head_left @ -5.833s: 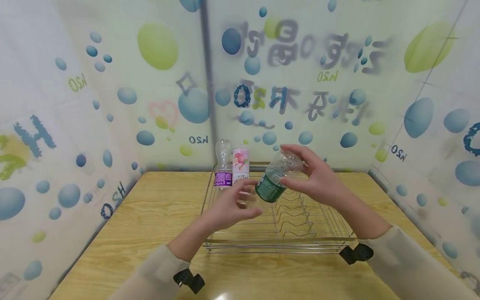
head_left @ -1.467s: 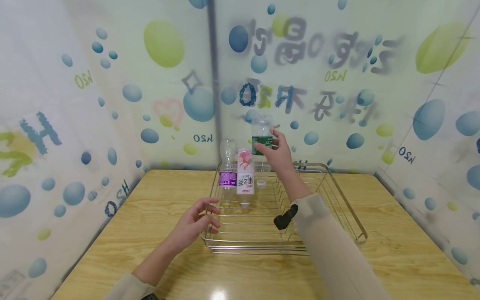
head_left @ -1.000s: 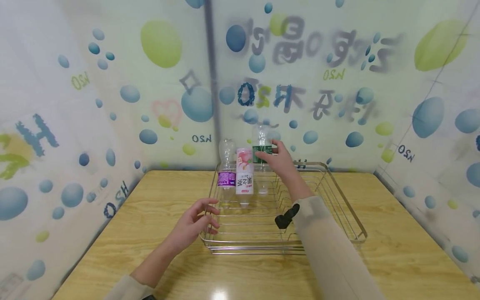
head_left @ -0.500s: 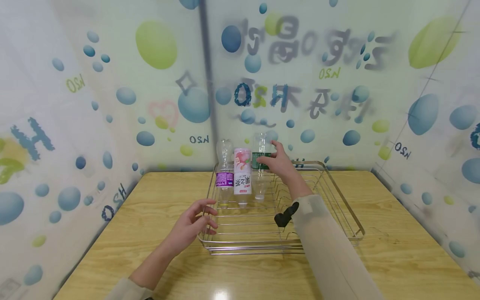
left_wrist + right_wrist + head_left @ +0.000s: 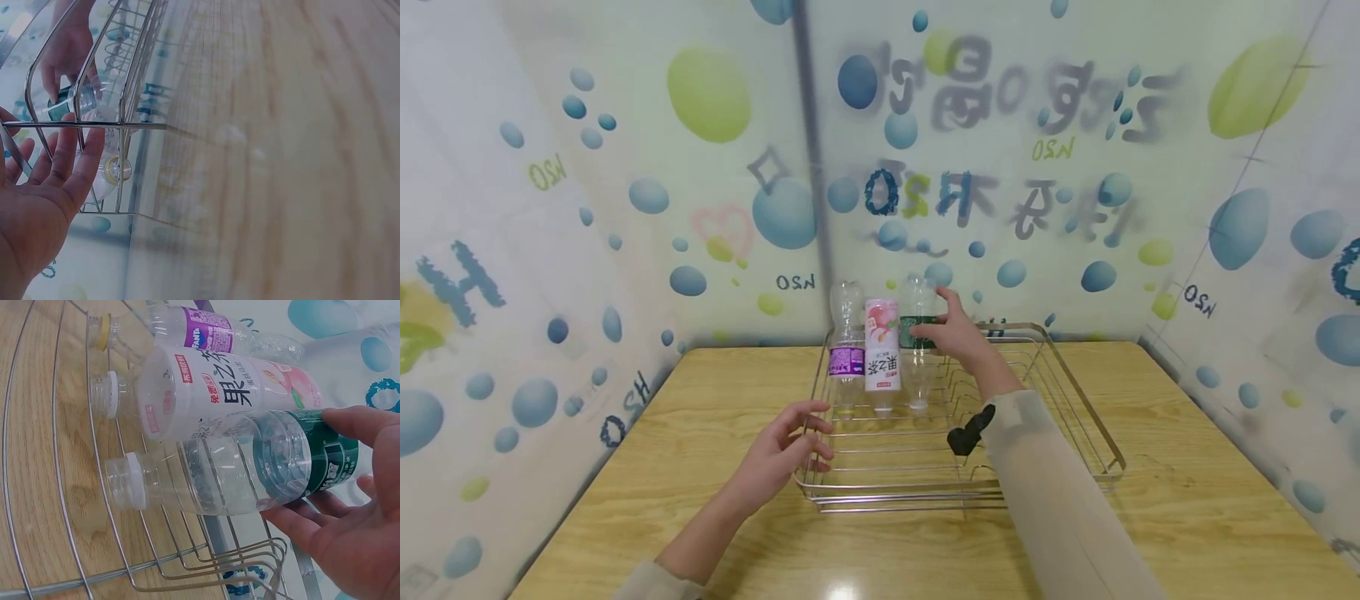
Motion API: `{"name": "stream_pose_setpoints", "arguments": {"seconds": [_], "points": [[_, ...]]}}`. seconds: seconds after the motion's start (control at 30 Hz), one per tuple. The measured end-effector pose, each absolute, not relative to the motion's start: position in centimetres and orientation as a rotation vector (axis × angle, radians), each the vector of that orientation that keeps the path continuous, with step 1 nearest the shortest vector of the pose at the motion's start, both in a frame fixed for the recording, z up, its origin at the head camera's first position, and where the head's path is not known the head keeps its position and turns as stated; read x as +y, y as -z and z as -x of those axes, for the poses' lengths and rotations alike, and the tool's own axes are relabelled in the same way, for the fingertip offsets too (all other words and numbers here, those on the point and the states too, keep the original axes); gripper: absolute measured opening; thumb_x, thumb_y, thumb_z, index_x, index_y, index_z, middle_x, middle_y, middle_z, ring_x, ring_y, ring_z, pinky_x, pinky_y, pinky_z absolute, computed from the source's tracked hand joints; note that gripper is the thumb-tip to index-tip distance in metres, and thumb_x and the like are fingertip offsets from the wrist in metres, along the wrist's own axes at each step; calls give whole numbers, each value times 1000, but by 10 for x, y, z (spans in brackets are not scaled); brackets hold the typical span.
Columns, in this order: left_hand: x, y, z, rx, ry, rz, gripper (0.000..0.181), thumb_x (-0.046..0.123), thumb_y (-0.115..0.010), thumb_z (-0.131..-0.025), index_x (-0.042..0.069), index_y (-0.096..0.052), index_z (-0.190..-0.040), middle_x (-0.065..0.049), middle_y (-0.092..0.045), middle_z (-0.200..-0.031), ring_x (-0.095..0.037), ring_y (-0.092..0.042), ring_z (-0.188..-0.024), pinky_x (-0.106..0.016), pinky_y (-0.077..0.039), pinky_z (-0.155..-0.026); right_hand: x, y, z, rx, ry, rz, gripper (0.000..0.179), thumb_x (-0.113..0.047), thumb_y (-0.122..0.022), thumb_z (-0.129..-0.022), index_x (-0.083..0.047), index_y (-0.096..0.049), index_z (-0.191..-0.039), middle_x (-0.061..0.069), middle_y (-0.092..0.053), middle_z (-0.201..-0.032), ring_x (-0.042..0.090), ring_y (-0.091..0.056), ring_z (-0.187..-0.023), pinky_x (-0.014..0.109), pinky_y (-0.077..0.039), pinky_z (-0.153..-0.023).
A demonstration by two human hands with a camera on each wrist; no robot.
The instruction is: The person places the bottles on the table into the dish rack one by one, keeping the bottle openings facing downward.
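Note:
My right hand [image 5: 966, 337] grips a clear plastic bottle with a green label [image 5: 917, 332] between thumb and fingers. The bottle stands neck down at the back of a wire dish rack [image 5: 887, 486], its open mouth low among the wires. Left of it, also neck down, are a bottle in a white and pink sleeve [image 5: 883, 346] and a clear bottle with a purple label [image 5: 847, 362]. The right wrist view shows the three bottles side by side, the green label [image 5: 328, 450] under my thumb. My left hand [image 5: 44, 206] holds nothing, its loosely bent fingers at the rack's left side wires.
The rack sits on a wooden table [image 5: 700, 400]. Wavy wire dividers [image 5: 966, 379] run along its middle, right of the bottles. Behind the table hangs a patterned curtain [image 5: 1000, 217], with more of it at both sides.
Earlier the green-labelled bottle was tilted above the rack, near both hands. The right hand has since turned it neck down and lowered it beside the white-sleeved bottle. The left hand moved back left.

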State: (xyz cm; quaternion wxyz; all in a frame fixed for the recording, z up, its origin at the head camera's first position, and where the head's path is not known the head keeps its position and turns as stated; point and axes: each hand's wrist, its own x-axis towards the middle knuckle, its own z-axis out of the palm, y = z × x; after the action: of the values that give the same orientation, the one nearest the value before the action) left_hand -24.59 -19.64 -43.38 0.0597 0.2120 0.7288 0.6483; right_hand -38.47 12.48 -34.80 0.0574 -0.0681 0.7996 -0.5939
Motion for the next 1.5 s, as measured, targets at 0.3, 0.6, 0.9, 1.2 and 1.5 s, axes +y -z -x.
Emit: {"name": "stream_pose_setpoints", "arguments": {"seconds": [0.3, 0.6, 0.9, 1.2, 1.5], "points": [[-197, 434, 246, 2215, -1945, -643, 48, 3, -48, -113, -4, -40, -160, -40, -49, -142, -22, -74, -100, -43, -70, -87, 125, 351, 387, 2379, 1819, 224, 101, -21, -74, -106, -28, -3, -177, 31, -45, -161, 43, -60, -139, 58, -55, -115], [-197, 435, 246, 2214, -1948, -660, 48, 4, -49, -113, -4, -40, -160, -40, -48, -141, -24, -75, -100, -43, -70, -87, 125, 351, 388, 2389, 1759, 224, 102, -15, -74, -105, -25, -2, -177, 31, -43, -163, 45, -58, -142, 59, -49, -121], [-197, 433, 245, 2213, -1949, -660, 47, 1, -46, -113, -5, -40, -159, -38, -50, -138, -23, -75, -100, -47, -70, -88, 127, 357, 390, 2464, 1674, 219, 102, -13, -74, -105, -22, -2, -178, 32, -39, -169, 46, -53, -149, 62, -44, -127], [-197, 434, 244, 2211, -1951, -658, 47, 1, -46, -113, -5, -40, -159, -36, -51, -137, -23, -74, -100, -49, -70, -89, 127, 356, 387, 2469, 1662, 229, 102, -13, -73, -105, -21, -1, -177, 31, -41, -169, 48, -54, -149, 64, -39, -129], [-197, 435, 245, 2219, -1950, -663, 47, 2, -48, -113, -5, -40, -159, -38, -51, -137, -25, -75, -100, -45, -70, -88, 128, 354, 387, 2483, 1723, 181, 100, -19, -73, -106, -19, -4, -178, 30, -36, -173, 47, -48, -153, 63, -40, -129]]}}
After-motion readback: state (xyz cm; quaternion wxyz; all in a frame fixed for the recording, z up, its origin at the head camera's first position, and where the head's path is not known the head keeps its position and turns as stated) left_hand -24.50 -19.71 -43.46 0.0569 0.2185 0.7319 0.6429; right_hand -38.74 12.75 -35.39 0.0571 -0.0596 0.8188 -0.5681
